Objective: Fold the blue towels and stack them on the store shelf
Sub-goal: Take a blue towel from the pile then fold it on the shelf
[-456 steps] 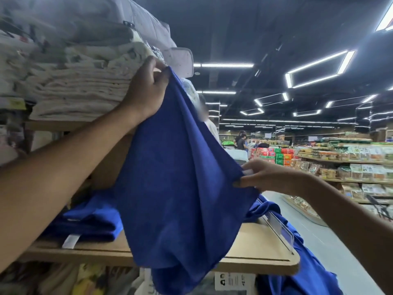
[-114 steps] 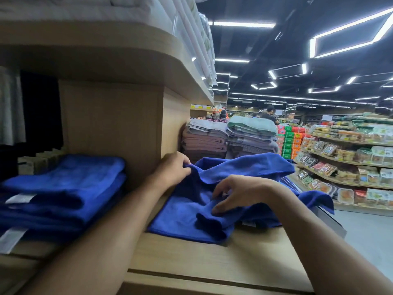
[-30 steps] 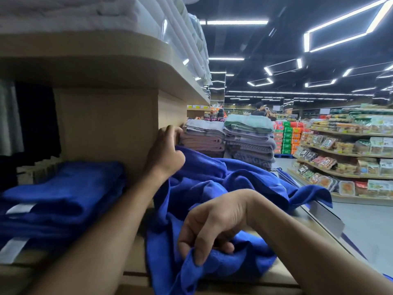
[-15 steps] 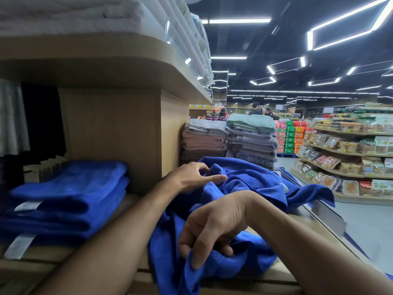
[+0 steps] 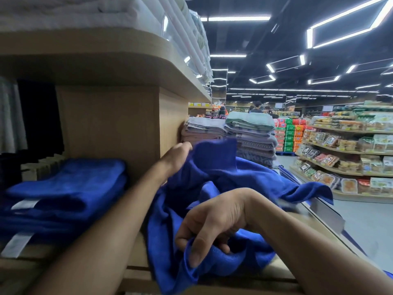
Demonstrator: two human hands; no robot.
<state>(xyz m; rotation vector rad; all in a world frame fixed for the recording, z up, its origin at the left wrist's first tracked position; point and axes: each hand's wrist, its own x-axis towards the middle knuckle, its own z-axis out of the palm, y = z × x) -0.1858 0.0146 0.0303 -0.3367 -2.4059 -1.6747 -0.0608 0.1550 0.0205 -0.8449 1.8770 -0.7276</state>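
Plainly counted, one wooden shelf (image 5: 280, 268) carries one loose blue towel (image 5: 223, 179) and one stack of folded blue towels (image 5: 63, 188) with two white labels (image 5: 24, 204) showing; how many towels make up the stack cannot be told. Two bare hands work on the loose towel. It is deep blue, soft and heavily rumpled, bunched in ridges between the two hands. Its long axis runs from the near shelf edge under the right fingers away to the far right, where one pointed corner trails out flat; another corner stands upright just beside the left fingertips. The folded stack lies flat, well to the left of both hands. The right hand (image 5: 214, 222) has its fingers (image 5: 197, 250) curled, pinching the towel's near fold. The left hand (image 5: 177, 154) is blurred at the raised corner, so its grip cannot be told.
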